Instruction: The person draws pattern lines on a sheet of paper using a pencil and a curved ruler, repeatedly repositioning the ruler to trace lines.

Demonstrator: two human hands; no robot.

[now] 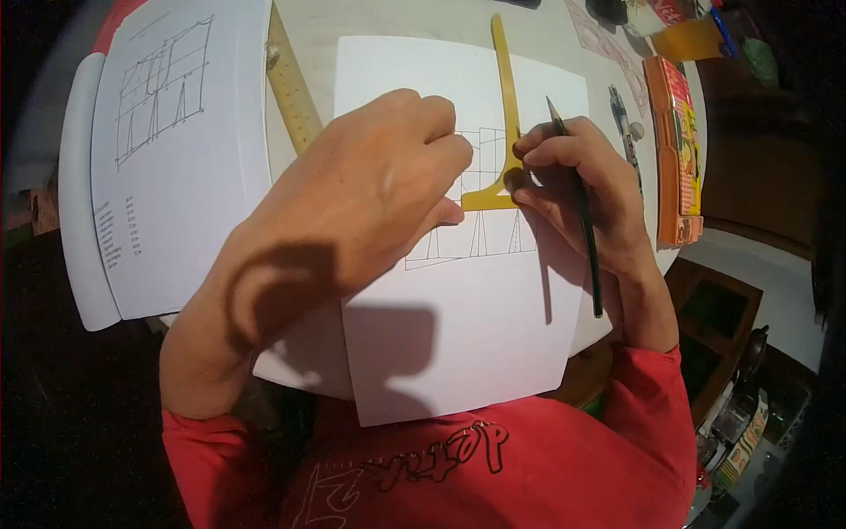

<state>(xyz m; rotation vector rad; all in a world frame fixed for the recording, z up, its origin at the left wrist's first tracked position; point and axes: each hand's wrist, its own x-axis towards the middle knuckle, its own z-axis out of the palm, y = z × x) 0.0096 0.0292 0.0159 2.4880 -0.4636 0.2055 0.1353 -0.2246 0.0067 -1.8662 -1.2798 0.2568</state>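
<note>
A sheet of white paper (502, 326) with a ruled pattern drawing lies before me. Over the drawing is a yellow L-shaped curved ruler (507, 115), its long arm pointing away from me. My left hand (379, 176) is closed at the ruler's short end, with the thumb against it; some of its fingertips are hidden. My right hand (595, 185) pinches the ruler near its bend. A dark pencil (588, 229) is also tucked in that hand, lying across the fingers with its tip pointing away from me.
Left is a thick pad of pages (176, 238) with a printed diagram and list. A yellowish straight ruler (293, 84) lies beside it. To the right are pens (624, 123) and an orange box (679, 159). A transparent template (604, 44) lies at the back.
</note>
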